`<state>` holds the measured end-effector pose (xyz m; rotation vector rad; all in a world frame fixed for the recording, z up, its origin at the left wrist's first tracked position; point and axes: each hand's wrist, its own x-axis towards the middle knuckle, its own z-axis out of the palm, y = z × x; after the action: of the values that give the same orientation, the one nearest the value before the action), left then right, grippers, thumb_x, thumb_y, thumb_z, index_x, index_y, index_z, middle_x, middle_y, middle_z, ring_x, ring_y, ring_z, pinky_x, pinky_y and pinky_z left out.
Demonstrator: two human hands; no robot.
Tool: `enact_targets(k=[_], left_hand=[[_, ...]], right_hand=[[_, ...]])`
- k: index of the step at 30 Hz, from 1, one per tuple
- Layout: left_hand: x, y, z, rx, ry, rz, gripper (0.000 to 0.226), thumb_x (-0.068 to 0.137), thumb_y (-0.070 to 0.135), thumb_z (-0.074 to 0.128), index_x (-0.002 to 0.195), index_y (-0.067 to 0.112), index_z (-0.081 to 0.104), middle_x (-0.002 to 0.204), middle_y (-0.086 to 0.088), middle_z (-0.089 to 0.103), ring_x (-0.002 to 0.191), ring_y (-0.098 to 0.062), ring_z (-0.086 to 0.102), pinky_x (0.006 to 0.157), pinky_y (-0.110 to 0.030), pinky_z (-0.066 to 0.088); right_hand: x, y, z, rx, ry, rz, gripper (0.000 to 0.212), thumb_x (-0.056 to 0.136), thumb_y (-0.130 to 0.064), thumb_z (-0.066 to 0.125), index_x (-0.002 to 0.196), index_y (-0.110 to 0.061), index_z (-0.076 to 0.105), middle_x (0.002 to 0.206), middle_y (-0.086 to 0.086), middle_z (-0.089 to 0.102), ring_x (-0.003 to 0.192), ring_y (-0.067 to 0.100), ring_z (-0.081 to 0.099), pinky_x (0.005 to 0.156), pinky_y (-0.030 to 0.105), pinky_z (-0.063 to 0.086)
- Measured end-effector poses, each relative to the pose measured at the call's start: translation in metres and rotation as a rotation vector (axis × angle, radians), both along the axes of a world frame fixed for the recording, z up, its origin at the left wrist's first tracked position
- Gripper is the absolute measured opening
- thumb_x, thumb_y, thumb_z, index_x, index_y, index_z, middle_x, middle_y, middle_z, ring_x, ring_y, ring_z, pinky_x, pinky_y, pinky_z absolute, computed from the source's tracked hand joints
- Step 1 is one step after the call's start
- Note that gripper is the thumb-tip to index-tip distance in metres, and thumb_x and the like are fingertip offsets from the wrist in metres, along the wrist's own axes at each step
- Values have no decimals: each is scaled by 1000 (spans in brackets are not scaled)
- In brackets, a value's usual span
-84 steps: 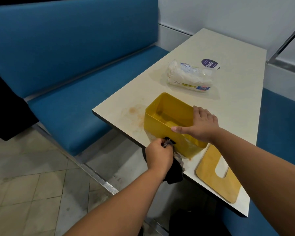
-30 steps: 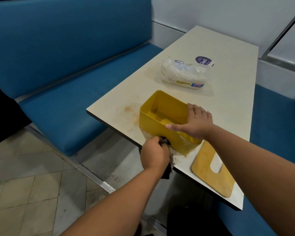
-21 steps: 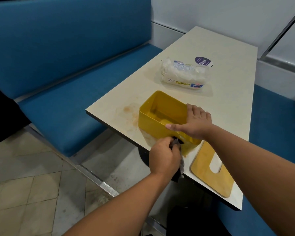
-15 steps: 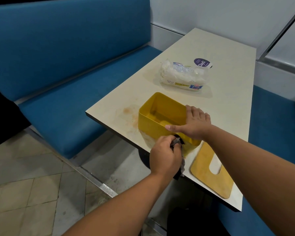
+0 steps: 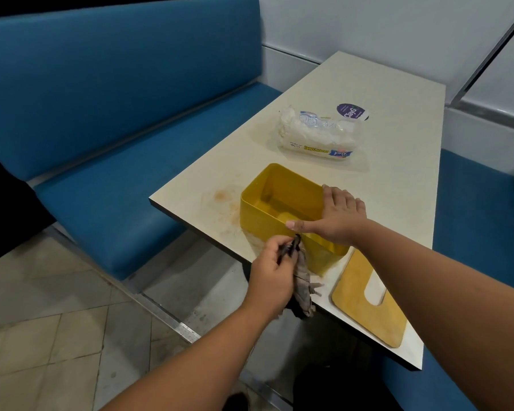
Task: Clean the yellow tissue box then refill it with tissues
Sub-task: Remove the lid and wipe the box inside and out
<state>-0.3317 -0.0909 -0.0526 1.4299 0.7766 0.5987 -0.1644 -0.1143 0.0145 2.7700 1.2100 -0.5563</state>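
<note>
While the right hand (image 5: 337, 221) lies spread across the open top of the yellow tissue box (image 5: 267, 209), gripping its rim, the left hand (image 5: 275, 271) is clenched around a dark rag (image 5: 303, 287) pressed to the box's near wall. Box stands lidless at the near left corner of the table (image 5: 398, 173), beside orange stains (image 5: 220, 197). Lid (image 5: 365, 318) lies flat at the near edge, just right of the box. Pack of tissues (image 5: 318, 134) rests mid-table, apart from the box.
</note>
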Motion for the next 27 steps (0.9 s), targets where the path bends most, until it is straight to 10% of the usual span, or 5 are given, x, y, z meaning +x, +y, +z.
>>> enact_targets(k=[4,12,19,27], left_hand=[[-2,3,9,-769,-350,21,22,97,21,58,116,13,60,112,-18,70,101,-36,68,79,-45,58],[1,-6,13,-858,-268,0,24,96,2,40,114,6,56,83,-15,68,64,-26,66,60,-35,56],[0,-24,0,-450,-188,-33,34,98,6,52,107,35,67,118,-2,68,108,-23,66,93,-45,55],[21,-36,7,-127,-100,81,23,88,34,69,106,25,58,103,3,65,93,-11,65,68,-15,53]], right_hand=[[1,0,-1,-7,-7,8,137,50,-95,28,153,-15,-13,162,11,-12,148,32,-11,118,51,-4],[1,0,-2,3,-9,9,137,50,-95,27,154,-16,-12,162,10,-12,148,32,-11,118,51,-4],[1,1,-3,7,-15,2,137,49,-96,29,153,-16,-11,162,10,-10,148,32,-10,118,51,-3],[2,1,-4,15,-17,4,137,49,-96,29,154,-16,-11,162,11,-10,148,32,-10,117,52,-4]])
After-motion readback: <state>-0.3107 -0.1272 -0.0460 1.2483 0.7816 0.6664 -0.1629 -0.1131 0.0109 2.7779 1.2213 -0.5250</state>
